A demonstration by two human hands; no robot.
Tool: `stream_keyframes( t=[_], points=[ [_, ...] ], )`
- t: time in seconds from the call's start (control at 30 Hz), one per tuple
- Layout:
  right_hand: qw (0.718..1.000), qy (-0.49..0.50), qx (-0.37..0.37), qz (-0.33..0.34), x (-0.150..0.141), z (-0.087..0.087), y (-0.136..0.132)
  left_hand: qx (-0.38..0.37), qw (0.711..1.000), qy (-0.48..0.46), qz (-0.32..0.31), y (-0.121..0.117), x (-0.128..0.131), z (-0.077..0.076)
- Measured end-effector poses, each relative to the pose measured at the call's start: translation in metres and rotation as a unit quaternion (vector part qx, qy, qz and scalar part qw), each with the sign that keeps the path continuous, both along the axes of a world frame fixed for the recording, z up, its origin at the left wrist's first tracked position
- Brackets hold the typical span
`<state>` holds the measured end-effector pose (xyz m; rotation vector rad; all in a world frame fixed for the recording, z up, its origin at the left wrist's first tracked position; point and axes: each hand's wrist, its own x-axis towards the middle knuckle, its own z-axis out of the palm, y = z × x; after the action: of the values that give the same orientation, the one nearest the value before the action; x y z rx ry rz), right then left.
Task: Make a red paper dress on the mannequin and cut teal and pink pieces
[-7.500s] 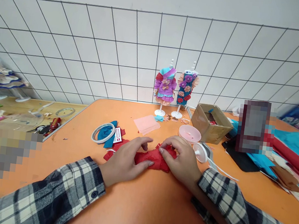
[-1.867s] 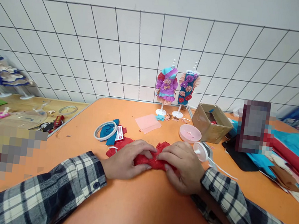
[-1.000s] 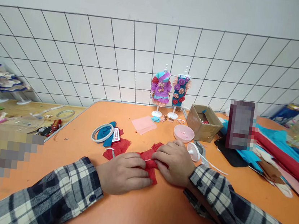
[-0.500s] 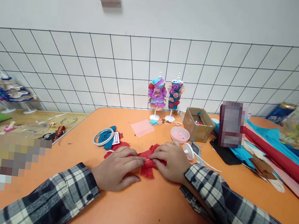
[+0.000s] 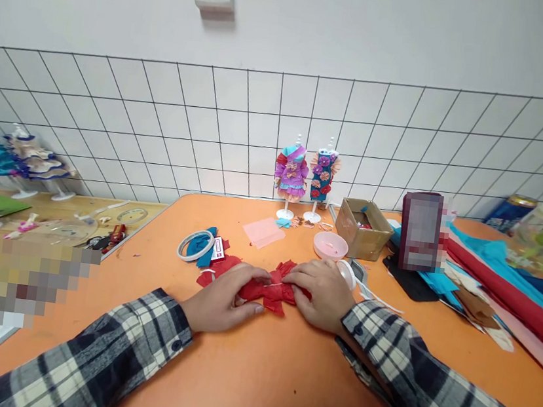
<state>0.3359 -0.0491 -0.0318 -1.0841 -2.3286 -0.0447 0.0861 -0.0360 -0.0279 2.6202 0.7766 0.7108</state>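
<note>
A piece of gathered red crepe paper [image 5: 276,294] lies on the orange table between my hands, with a thin white line along its middle. My left hand [image 5: 224,298] curls round its left end, thumb towards me and fingers on the far side. Over the right end, the bent fingers of my right hand [image 5: 324,293] pinch and press the paper, hiding part of it. More red paper [image 5: 224,266] shows beyond my left fingers. A roll of tape [image 5: 180,250] lies there with blue paper [image 5: 205,259] and a small white-and-red box [image 5: 218,248].
Two small mannequins [image 5: 292,173] in paper dresses stand at the back. A pink bowl [image 5: 330,245], a cardboard box [image 5: 365,231] and a white spool [image 5: 348,274] are beyond my right hand. A phone [image 5: 419,231] stands near coloured paper rolls [image 5: 503,285].
My left hand has gone from lying flatter over the paper to gripping its left end, with the thumb drawn up. More of the white line shows. The view has shifted slightly.
</note>
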Motion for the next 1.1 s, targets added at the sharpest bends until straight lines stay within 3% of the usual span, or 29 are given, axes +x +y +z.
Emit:
stream_keyframes(
  t=[0.13, 0.37, 0.6, 0.77, 0.87, 0.97, 1.1],
  points=[
    [1.0, 0.005, -0.016, -0.008, -0.001, 0.002, -0.001, -0.027, 1.0, -0.013, 0.006, 0.001, 0.001, 0.0],
    [0.999, -0.04, 0.032, 0.017, -0.002, 0.001, -0.004, -0.01, 1.0, -0.002, -0.004, 0.0, 0.001, 0.001],
    [0.999, -0.039, 0.013, 0.005, -0.003, 0.001, -0.003, -0.007, 0.997, -0.062, 0.048, 0.008, -0.002, -0.008],
    [0.999, -0.038, 0.008, 0.0, -0.002, 0.001, -0.002, 0.1, 0.995, -0.023, -0.004, 0.004, -0.004, 0.002],
    [0.999, -0.018, 0.05, 0.006, 0.0, 0.003, -0.005, 0.172, 0.984, 0.002, -0.047, -0.006, -0.003, 0.007],
    [0.995, 0.001, 0.092, 0.037, 0.002, 0.006, -0.016, 0.205, 0.977, 0.042, -0.037, -0.018, 0.002, 0.007],
    [0.992, -0.06, 0.03, 0.104, -0.004, 0.004, -0.034, 0.205, 0.976, 0.072, -0.015, -0.028, 0.009, 0.001]
  ],
)
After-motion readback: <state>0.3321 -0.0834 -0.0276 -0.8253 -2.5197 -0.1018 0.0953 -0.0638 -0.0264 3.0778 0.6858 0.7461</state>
